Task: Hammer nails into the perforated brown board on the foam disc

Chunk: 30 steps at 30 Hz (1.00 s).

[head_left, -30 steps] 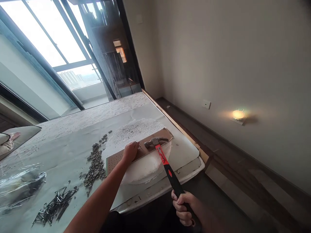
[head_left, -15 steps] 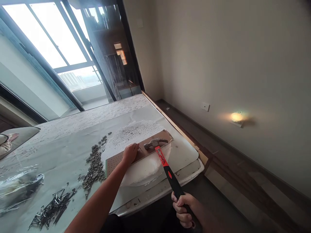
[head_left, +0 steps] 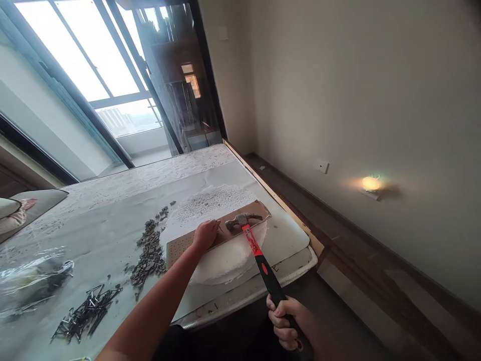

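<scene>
My right hand [head_left: 284, 323] is wrapped around the black grip of a claw hammer [head_left: 253, 240] with a red neck. The hammer's steel head lies over a brown board [head_left: 259, 208], its face just right of my left fingertips. My left hand [head_left: 206, 234] rests on this board, fingers pinched around a thin nail [head_left: 219, 227], mostly hidden. Rows of small dark holes mark the board's left end. Under the board is a rough white slab [head_left: 221, 260], pitted on its far side.
Grey rubble [head_left: 148, 255] lies left of the slab on a pale sheet [head_left: 108, 225]. A heap of nails [head_left: 86, 311] and a clear plastic bag [head_left: 33, 281] are farther left. A wooden edge strip [head_left: 278, 198] runs along the right, beside a wall with a lit lamp [head_left: 371, 183].
The view has shifted slightly, moving the scene a little to the right. Both hands keep their holds, and the hammer head stays beside my left fingertips.
</scene>
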Motion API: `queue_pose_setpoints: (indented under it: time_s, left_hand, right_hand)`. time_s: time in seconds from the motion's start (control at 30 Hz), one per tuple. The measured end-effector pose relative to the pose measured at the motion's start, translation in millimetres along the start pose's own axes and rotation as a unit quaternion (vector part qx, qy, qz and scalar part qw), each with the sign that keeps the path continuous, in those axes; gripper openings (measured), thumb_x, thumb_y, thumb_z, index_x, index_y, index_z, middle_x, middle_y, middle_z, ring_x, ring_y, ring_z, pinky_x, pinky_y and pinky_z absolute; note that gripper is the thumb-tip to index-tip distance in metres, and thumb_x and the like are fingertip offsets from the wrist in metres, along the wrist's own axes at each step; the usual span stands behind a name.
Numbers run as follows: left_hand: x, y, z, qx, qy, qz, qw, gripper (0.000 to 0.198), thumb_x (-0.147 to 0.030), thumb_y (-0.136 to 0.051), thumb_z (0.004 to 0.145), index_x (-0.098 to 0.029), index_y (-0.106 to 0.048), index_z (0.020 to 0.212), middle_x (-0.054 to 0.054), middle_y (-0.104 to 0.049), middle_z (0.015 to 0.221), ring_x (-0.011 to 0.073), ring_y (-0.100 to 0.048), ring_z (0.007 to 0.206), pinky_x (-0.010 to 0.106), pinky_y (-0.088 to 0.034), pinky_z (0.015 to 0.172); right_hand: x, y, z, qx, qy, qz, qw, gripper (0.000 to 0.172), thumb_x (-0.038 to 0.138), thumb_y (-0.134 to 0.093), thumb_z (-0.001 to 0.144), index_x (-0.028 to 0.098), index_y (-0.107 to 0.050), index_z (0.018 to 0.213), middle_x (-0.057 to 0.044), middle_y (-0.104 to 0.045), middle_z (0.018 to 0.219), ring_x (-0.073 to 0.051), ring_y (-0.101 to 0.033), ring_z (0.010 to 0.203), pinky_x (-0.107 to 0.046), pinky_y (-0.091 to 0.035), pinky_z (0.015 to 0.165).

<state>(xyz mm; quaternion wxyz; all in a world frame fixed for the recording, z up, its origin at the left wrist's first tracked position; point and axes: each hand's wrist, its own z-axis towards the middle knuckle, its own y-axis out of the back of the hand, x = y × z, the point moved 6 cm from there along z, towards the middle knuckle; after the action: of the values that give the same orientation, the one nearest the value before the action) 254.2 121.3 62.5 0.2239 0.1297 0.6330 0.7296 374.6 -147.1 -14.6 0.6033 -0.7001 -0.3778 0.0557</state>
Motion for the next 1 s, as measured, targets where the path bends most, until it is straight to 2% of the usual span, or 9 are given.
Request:
queue_pose_setpoints:
  time_s: [0.23,0.6,0.8,1.0]
  left_hand:
    - [2,-4.7,0,0.002,0.003,0.018,1.000,0.041,-0.036,-0.032,0.093,-0.017,-0.058,0.068,0.006,-0.062,0.067,0.0171,-0.056,0.067,0.028,-0.034,0.062]
    - [3,-17.4,0,0.022,-0.001,0.013,1.000,0.041,-0.037,-0.031,0.091,-0.016,-0.062,0.075,0.011,-0.064,0.073,0.0234,-0.060,0.074,0.031,-0.036,0.063]
    - [2,-10.8,-2,0.018,0.002,-0.037,0.999,0.045,-0.040,-0.030,0.090,-0.015,-0.063,0.073,0.014,-0.064,0.071,0.0258,-0.059,0.069,0.032,-0.036,0.060]
    - [7,5.6,-9,-0.001,-0.005,-0.133,0.991,0.032,-0.038,-0.043,0.084,-0.018,-0.064,0.071,0.009,-0.065,0.072,0.0214,-0.059,0.072,0.030,-0.040,0.065]
  right_hand:
    - [-2,4,1,-0.007,-0.008,-0.003,1.000,0.012,0.017,-0.050,0.063,0.021,-0.043,0.073,0.010,-0.035,0.046,-0.002,-0.020,0.032,-0.018,-0.011,0.032]
    - [4,5,-3,-0.025,-0.009,-0.033,0.999,0.013,0.017,-0.050,0.062,0.021,-0.043,0.072,0.010,-0.038,0.047,-0.003,-0.019,0.031,-0.018,-0.015,0.031]
    - [3,1,-1,-0.038,-0.017,-0.069,0.997,0.016,0.018,-0.049,0.059,0.022,-0.040,0.072,0.011,-0.037,0.045,-0.004,-0.023,0.031,-0.017,-0.017,0.031]
    - [11,-27,-7,-0.113,-0.007,-0.168,0.979,0.022,0.021,-0.048,0.055,0.023,-0.037,0.074,0.012,-0.038,0.044,-0.004,-0.023,0.030,-0.017,-0.021,0.030]
